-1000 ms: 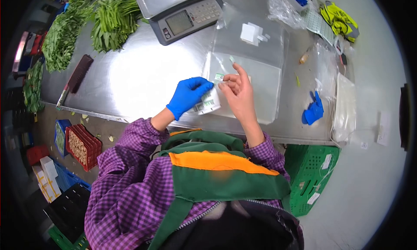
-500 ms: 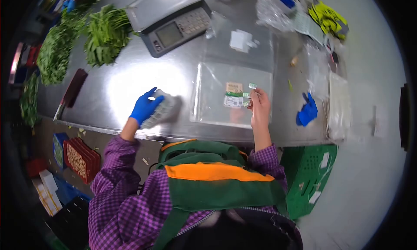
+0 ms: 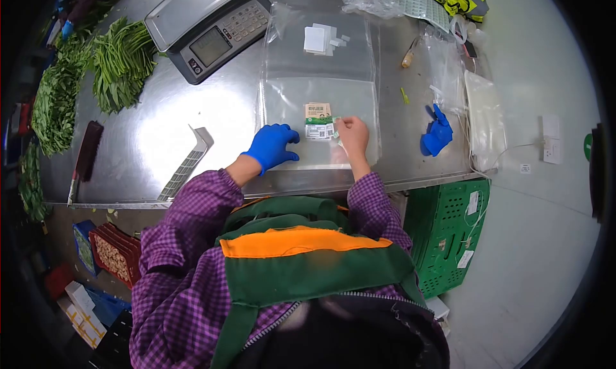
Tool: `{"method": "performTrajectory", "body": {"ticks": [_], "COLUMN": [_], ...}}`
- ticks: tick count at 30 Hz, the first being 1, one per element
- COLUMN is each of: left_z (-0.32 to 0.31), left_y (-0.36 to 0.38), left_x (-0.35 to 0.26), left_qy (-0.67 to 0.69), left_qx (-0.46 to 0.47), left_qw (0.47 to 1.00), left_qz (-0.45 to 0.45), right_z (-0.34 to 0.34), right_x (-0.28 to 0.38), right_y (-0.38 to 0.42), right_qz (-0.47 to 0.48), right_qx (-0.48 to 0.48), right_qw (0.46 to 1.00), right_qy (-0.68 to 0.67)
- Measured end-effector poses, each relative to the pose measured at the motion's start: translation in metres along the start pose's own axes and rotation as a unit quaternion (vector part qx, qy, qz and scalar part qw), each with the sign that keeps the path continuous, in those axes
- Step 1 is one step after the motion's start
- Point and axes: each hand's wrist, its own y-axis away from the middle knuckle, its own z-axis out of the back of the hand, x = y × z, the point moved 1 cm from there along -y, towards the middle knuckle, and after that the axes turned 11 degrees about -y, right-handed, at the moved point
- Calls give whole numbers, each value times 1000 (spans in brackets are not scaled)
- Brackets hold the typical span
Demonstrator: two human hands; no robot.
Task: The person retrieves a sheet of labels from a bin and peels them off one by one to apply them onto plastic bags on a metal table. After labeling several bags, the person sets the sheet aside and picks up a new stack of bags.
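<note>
My left hand, in a blue glove, is held over the left edge of a clear plastic bag. Its fingers are apart and empty. The fingertips of my bare right hand pinch small green-and-white stickers, partly hidden, against the right side of a printed label. That tan, green and white label lies on the bag's lower half. To the left of the gloved hand, a bent strip of sticker sheet rests on the metal table.
A weighing scale stands at the back left, beside bundled leafy greens. White paper pieces lie on the bag's upper part. A blue glove and a brush lie at the sides. Green crates stand below the table's right end.
My left hand has let go of the sticker sheet and moved right to the bag. My right hand has moved left, bringing the stickers to the label. The camera view has shifted.
</note>
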Motion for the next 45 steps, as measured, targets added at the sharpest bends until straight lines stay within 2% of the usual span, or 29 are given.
{"method": "performTrajectory", "body": {"ticks": [2, 3, 6, 8, 9, 10, 11, 12, 15, 16, 17, 19, 20, 22, 23, 24, 27, 29, 31, 33, 36, 38, 39, 40, 41, 42, 43, 44, 45], "left_z": [-13, -19, -32, -20, -15, -9, 6, 27, 103, 118, 117, 113, 90, 29, 2, -5, -26, -13, 6, 57, 123, 131, 125, 112, 84, 46, 10, 0, -8], "left_y": [-11, -15, -18, -26, -37, -50, -68, -85, -104, -103, -96, -71, -57, -29, -20, -15, -21, -38, -69, -99, -116, -105, -92, -73, -57, -42, -28, -20, -16], "left_x": [12, 18, 34, 37, 46, 56, 66, 72, 51, 43, 41, 29, 21, 12, 17, 17, 31, 36, 52, 57, 48, 48, 39, 28, 21, 19, 22, 18, 18], "left_qy": [-6, -10, 42, 80, 193, 302, 331, 356, 351, 327, 327, 119, 236, 132, 16, 10, 67, 145, 177, 287, 395, 357, 263, 166, 178, 187, 42, -13, 28], "left_qx": [66, 130, 126, 148, 110, 70, 7, -58, -400, -497, -495, -506, -356, -101, -1, 117, 124, 128, 36, -94, -377, -497, -454, -405, -279, -147, -66, 110, 136], "left_qw": [998, 991, 990, 983, 971, 944, 930, 911, 822, 784, 785, 852, 902, 985, 1000, 993, 987, 977, 980, 942, 818, 782, 843, 892, 939, 968, 997, 994, 990], "left_qz": [19, 36, 48, 65, 90, 115, 159, 202, 201, 178, 177, 61, 58, 48, 15, 29, 71, 95, 80, 150, 182, 122, 119, 116, 96, 74, -21, -17, -28], "right_z": [1, 3, 19, 31, 40, 48, 52, 50, 34, 24, 17, 8, 5, 6, 8, 13, 34, 43, 53, 53, 32, 15, 9, 5, 1, 0, 1, 3, 9], "right_x": [35, 39, 53, 82, 98, 114, 122, 121, 103, 79, 60, 37, 32, 36, 41, 46, 66, 90, 115, 120, 102, 54, 41, 32, 28, 30, 34, 39, 40], "right_y": [14, 14, 17, 30, 40, 52, 58, 58, 47, 33, 21, 8, 6, 8, 8, 8, 16, 30, 46, 51, 39, 15, 11, 9, 7, 8, 9, 10, 11], "right_qz": [60, 61, 78, -38, -41, -47, -51, -54, -2, 53, 106, 108, 110, 110, 112, 112, 91, 58, 55, 50, 51, 107, 107, 143, 177, 177, 220, 260, 260], "right_qx": [-29, -28, -50, 58, 58, 111, 161, 162, 120, 78, 35, 16, -1, -22, -44, -45, -10, 44, 76, 104, 58, 35, 35, 18, 1, 2, -22, -46, -45], "right_qw": [954, 954, 965, 990, 991, 965, 924, 925, 957, 981, 991, 994, 986, 974, 956, 956, 984, 987, 972, 952, 979, 988, 988, 989, 973, 973, 949, 917, 916], "right_qy": [291, 291, 247, -119, -117, -231, -343, -341, -264, -169, -72, 27, 127, 196, 267, 268, 150, -140, -213, -283, -191, -103, -106, 21, 148, 147, 223, 299, 301]}}
